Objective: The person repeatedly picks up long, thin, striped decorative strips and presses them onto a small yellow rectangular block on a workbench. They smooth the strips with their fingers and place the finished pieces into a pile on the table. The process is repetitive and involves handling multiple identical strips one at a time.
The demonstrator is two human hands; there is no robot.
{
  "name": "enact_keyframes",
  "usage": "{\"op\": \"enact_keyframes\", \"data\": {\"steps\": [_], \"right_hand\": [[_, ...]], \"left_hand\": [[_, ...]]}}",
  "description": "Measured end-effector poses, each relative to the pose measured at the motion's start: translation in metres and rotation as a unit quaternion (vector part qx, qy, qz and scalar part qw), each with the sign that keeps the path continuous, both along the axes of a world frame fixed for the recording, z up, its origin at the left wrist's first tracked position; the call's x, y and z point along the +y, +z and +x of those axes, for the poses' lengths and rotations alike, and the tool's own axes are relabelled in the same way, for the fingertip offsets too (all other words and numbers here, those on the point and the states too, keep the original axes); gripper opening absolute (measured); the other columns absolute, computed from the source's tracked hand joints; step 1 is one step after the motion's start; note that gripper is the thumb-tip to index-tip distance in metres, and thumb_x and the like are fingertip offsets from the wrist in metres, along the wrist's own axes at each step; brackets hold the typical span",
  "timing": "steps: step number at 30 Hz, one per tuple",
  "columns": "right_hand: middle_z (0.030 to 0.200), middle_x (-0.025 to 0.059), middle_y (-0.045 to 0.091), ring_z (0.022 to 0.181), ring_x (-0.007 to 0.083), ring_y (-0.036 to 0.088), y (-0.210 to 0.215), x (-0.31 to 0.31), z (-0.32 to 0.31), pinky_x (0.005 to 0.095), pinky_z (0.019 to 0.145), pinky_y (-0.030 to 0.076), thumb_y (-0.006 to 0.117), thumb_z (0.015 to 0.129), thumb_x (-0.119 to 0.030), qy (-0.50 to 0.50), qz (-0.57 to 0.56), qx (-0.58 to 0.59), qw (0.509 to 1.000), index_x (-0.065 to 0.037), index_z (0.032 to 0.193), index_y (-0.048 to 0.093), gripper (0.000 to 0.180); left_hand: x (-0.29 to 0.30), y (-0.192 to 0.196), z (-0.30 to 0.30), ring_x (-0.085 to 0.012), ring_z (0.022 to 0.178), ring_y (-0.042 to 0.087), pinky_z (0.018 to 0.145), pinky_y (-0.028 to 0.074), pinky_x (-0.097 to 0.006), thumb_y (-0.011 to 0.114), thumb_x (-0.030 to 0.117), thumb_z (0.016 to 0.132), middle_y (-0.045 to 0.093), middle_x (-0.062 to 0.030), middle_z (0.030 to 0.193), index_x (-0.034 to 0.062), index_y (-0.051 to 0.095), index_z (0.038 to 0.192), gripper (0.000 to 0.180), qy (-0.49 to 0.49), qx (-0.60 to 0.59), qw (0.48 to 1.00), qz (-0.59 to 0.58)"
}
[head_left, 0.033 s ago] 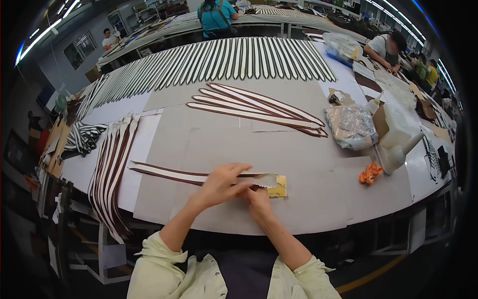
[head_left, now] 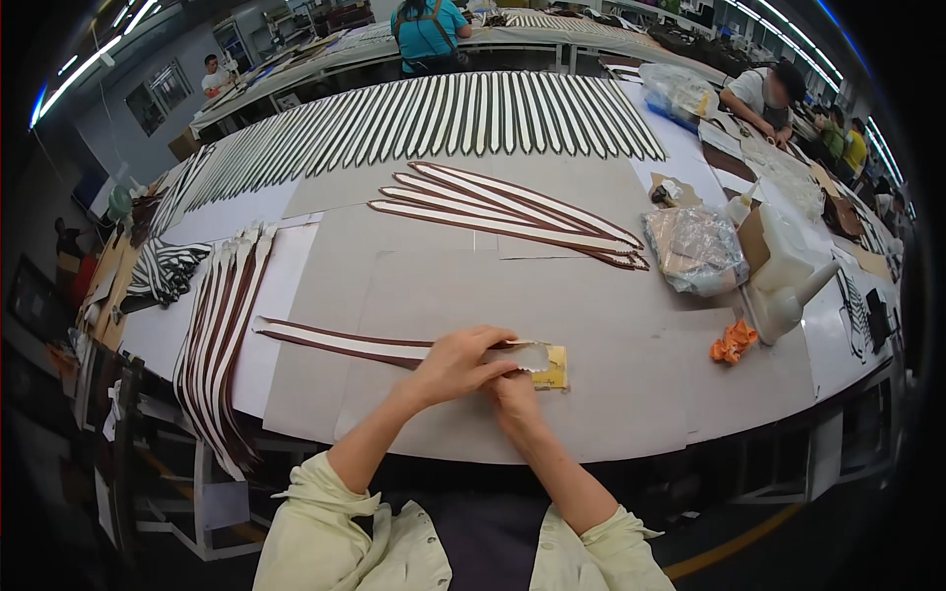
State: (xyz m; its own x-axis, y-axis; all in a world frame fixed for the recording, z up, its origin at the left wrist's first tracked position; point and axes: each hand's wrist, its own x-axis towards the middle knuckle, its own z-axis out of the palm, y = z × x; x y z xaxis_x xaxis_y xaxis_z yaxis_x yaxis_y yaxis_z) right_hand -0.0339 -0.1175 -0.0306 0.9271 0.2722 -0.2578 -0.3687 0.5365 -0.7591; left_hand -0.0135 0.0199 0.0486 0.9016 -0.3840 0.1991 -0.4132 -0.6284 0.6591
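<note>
Pinching strip [head_left: 340,342] end w/ both hands [head_left: 483,369], near table [head_left: 631,433] edge.

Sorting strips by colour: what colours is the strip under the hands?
The strip is cream-white down the middle with dark brown edges, seen clearly in the head view.

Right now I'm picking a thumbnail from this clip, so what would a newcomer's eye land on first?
First, the long fan of brown-edged white strips laid side by side across the far half of the table. Next, at the near edge, the left hand and right hand meet on the end of a single strip, beside a small yellow pad. A bright orange scrap lies to the right.
</note>
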Motion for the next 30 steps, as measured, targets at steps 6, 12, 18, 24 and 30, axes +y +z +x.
{"op": "enact_keyframes", "data": {"steps": [6, 12, 18, 24, 30], "right_hand": [[0.109, 0.0094, 0.07, 0.094, 0.0183, 0.07, 0.012, -0.055, -0.023, 0.0339, 0.081, 0.06, 0.065, 0.1, -0.005, -0.015, -0.066, -0.077, 0.995, 0.005, 0.118, 0.067, 0.02], [0.105, 0.0106, 0.07, 0.085, 0.0242, 0.066, 0.004, -0.111, -0.05, 0.0367, 0.071, 0.054, 0.066, 0.095, 0.0, -0.127, -0.457, -0.333, 0.815, 0.001, 0.111, 0.071, 0.018], [0.115, 0.0112, 0.069, 0.091, 0.0295, 0.062, -0.003, -0.115, -0.041, 0.039, 0.076, 0.054, 0.069, 0.084, 0.001, -0.141, -0.575, -0.457, 0.664, 0.003, 0.119, 0.07, 0.034], [0.131, 0.0136, 0.066, 0.095, 0.027, 0.06, -0.008, -0.103, -0.029, 0.039, 0.079, 0.051, 0.072, 0.084, -0.008, -0.115, -0.632, -0.492, 0.587, 0.007, 0.124, 0.067, 0.043], [0.137, 0.0168, 0.063, 0.1, 0.0285, 0.059, -0.013, -0.101, -0.029, 0.04, 0.082, 0.049, 0.074, 0.084, -0.012, -0.101, -0.65, -0.491, 0.571, 0.009, 0.125, 0.066, 0.047]], "left_hand": [[-0.024, -0.051, 0.027, -0.0162, 0.09, 0.07, 0.083, 0.055, -0.03, 0.073, 0.019, 0.098, 0.077, -0.0107, 0.099, -0.0023, 0.074, 0.112, 0.025, 0.032, 0.178, 0.964, -0.192], [-0.038, -0.072, 0.014, -0.0191, 0.087, 0.074, 0.082, 0.057, -0.032, 0.074, 0.012, 0.096, 0.077, -0.0128, 0.094, -0.0028, 0.073, 0.107, 0.019, 0.067, 0.082, 0.985, -0.136], [-0.049, -0.076, 0.016, -0.0289, 0.087, 0.075, 0.078, 0.059, -0.037, 0.075, 0.013, 0.094, 0.075, -0.0129, 0.096, 0.0014, 0.07, 0.101, 0.015, 0.08, -0.021, 0.995, -0.058], [-0.051, -0.075, 0.015, -0.0266, 0.082, 0.072, 0.075, 0.057, -0.036, 0.077, 0.011, 0.092, 0.073, -0.0109, 0.095, 0.0027, 0.07, 0.1, 0.013, 0.075, -0.046, 0.995, -0.04], [-0.048, -0.079, 0.018, -0.0289, 0.078, 0.072, 0.067, 0.056, -0.038, 0.075, 0.014, 0.094, 0.071, -0.0084, 0.092, 0.0056, 0.069, 0.099, 0.012, 0.047, -0.093, 0.994, -0.027]]}}
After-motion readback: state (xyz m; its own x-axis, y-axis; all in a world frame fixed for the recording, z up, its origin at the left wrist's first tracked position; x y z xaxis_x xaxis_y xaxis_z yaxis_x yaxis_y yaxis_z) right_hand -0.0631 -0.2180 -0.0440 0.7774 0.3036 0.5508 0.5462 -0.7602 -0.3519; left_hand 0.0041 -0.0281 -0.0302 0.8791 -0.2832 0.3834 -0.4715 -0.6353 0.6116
